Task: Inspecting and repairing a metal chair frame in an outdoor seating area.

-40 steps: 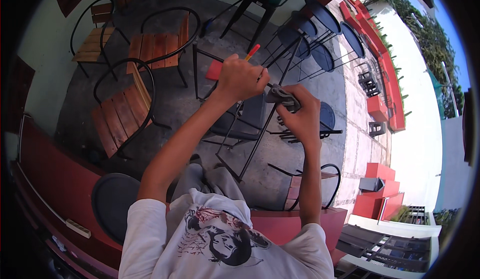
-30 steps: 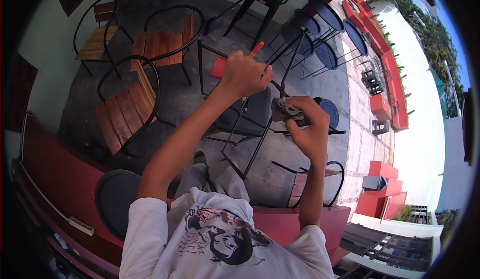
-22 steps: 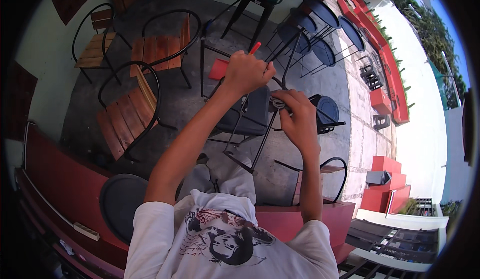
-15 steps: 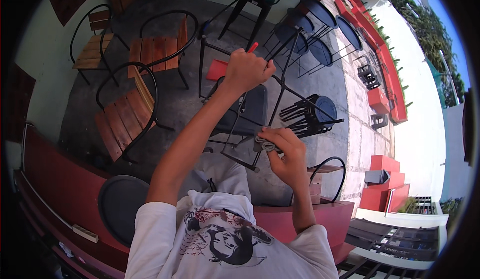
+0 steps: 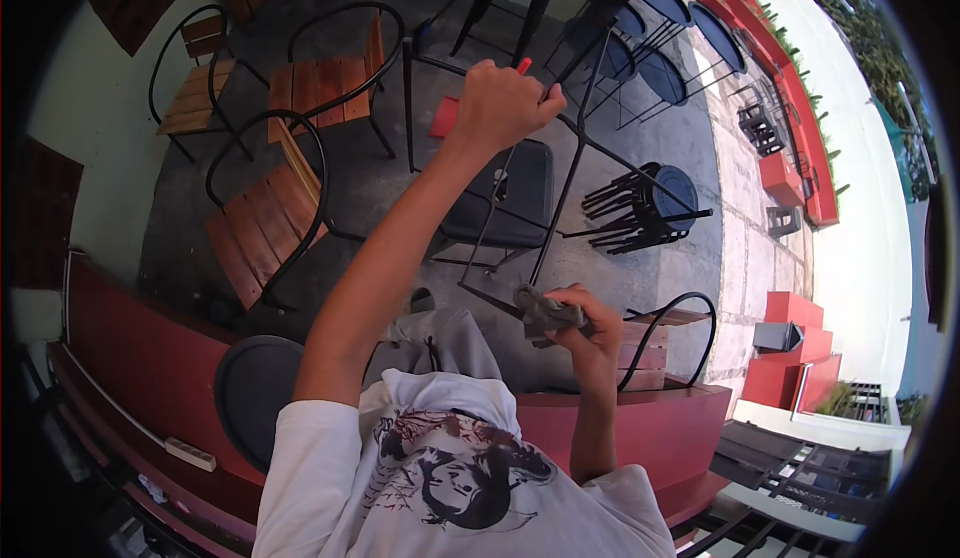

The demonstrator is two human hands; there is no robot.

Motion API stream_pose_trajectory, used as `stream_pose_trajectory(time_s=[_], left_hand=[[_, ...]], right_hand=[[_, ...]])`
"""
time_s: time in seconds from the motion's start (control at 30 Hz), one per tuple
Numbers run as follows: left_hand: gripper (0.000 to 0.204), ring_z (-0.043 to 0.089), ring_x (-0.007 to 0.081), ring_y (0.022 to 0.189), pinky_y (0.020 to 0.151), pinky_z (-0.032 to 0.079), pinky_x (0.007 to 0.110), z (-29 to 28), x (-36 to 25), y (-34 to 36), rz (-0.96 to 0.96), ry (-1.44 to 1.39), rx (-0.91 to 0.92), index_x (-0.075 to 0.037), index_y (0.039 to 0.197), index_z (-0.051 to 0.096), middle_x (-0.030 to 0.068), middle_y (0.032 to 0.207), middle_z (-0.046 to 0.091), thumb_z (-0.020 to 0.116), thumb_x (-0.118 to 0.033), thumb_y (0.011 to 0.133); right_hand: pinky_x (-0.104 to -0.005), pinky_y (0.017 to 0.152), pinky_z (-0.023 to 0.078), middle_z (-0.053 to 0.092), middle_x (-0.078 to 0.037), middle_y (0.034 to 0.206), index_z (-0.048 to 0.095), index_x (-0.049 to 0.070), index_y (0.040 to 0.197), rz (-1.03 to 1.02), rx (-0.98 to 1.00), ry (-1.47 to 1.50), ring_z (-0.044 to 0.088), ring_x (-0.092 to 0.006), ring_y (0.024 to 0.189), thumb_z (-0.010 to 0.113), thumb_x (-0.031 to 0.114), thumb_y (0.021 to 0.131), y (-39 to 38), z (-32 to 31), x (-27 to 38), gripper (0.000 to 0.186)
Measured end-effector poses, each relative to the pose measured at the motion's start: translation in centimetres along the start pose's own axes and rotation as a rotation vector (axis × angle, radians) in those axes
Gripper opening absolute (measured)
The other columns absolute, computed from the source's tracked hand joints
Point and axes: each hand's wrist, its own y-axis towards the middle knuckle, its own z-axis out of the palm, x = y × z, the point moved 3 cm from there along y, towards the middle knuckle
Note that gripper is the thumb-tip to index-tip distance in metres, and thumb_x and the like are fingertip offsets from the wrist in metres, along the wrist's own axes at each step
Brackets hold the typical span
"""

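Observation:
My left hand [image 5: 508,106] is closed around a bar of a black metal frame [image 5: 568,173], whose thin legs cross and spread out in front of me. A red tip [image 5: 523,66] pokes up beside its knuckles; what it belongs to is hidden. My right hand [image 5: 588,320] grips a crumpled grey cloth [image 5: 548,314] close to the frame's near lower end. Whether cloth and metal touch, I cannot tell. Behind the frame is a dark padded seat [image 5: 515,193], and a flat red piece [image 5: 445,116] shows left of my left wrist.
Wooden-slat chairs [image 5: 318,93] with black hoop arms stand at left. Stacked black stools [image 5: 672,198] are on the right, with round dark tables [image 5: 660,76] beyond. A red ledge [image 5: 610,428] runs close to me, a round dark tray-like top [image 5: 250,398] against it.
My right hand has come down toward me with the cloth, which now looks looser and more spread. My left hand keeps its hold on the frame. The whole view has shifted slightly.

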Motion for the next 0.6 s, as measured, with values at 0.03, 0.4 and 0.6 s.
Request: stream_pose_trajectory(time_s=[0.03,0.4,0.6], left_hand=[[0.047,0.049,0.027,0.04,0.062,0.044,0.038,0.2,0.1,0.0,0.007,-0.004,0.011,-0.012,0.052,0.067,0.0067,0.041,0.048,0.054,-0.034,0.092],[0.048,0.051,0.0278,0.041,0.061,0.043,0.037,0.4,-0.4,0.7,0.033,0.037,0.007,-0.011,0.059,0.073,0.0086,0.044,0.054,0.051,-0.036,0.095],[0.047,0.053,0.0269,0.043,0.06,0.043,0.038,0.5,-0.1,0.6,0.024,0.062,0.017,-0.012,0.064,0.076,0.0081,0.045,0.055,0.051,-0.036,0.095]], right_hand=[[-0.027,0.079,0.053,0.066,-0.006,0.097,0.069,-0.003,0.109,0.005,-0.011,0.007,0.063,-0.012,0.087,0.06,-0.014,0.076,-0.1,-0.2,-0.2,0.036],[-0.0303,0.083,0.05,0.06,-0.007,0.105,0.06,0.0,0.121,-0.139,-0.128,-0.228,0.062,-0.0175,0.095,0.059,-0.003,0.082,0.1,0.5,1.3,0.039],[-0.0363,0.073,0.052,0.058,-0.017,0.105,0.057,0.0,0.126,-0.128,0.154,-0.735,0.065,-0.033,0.091,0.056,-0.003,0.084,1.2,3.7,7.0,0.041]])
